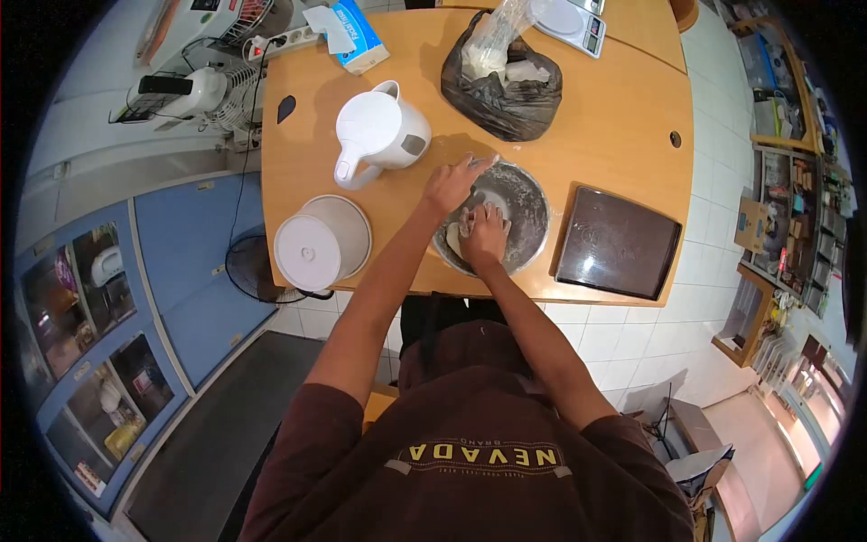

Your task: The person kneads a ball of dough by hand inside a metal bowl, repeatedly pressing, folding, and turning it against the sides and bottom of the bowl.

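Note:
A metal mixing bowl (533, 194) sits near the front edge of the table, its inner wall smeared with white flour. Inside it lies a pale lump of dough (453, 237), partly covered by my right hand (485, 235), whose fingers are bent and pressed into it. My left hand (453, 183) grips the bowl's far-left rim, its fingers reaching along the edge. Left of the bowl stands a white pitcher (379, 126) with its lid on. A dark rectangular baking tray (619, 242) lies to the right.
A white lidded tub (322, 244) stands at the table's front left. Toward the back are a black plastic bag (506, 104) holding clear bags, a digital kitchen scale (571, 23) and a blue tissue box (359, 38). A power strip (284, 42) lies at the back-left corner.

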`<action>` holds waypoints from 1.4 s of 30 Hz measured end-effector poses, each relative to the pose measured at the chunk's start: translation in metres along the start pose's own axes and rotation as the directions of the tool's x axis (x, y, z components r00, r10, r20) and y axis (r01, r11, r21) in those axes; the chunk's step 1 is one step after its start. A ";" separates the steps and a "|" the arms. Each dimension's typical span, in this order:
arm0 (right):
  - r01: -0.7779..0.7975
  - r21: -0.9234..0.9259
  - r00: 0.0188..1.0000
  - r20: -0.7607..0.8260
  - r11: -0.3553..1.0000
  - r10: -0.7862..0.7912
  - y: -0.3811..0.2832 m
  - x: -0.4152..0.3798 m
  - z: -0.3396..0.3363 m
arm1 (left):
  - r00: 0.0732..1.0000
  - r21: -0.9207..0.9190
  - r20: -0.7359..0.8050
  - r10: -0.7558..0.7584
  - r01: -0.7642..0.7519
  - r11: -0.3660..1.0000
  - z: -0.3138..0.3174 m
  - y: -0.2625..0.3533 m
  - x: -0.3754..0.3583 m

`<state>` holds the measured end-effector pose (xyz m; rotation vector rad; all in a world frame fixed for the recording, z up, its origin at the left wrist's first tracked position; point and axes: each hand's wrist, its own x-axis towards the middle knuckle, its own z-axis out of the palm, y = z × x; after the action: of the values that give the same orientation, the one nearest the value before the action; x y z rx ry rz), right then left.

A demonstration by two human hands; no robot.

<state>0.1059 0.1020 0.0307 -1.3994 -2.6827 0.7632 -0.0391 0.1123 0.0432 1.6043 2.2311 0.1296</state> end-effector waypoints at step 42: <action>0.279 -0.054 0.943 0.203 0.959 -0.263 0.022 -0.018 -0.045 | 0.824 -0.949 0.286 -0.490 0.314 -0.025 0.025 0.044 -0.145</action>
<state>0.1443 0.1173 0.0639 -0.9790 -3.0000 0.8083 0.0480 -0.0112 0.0704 0.0912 1.7181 1.3126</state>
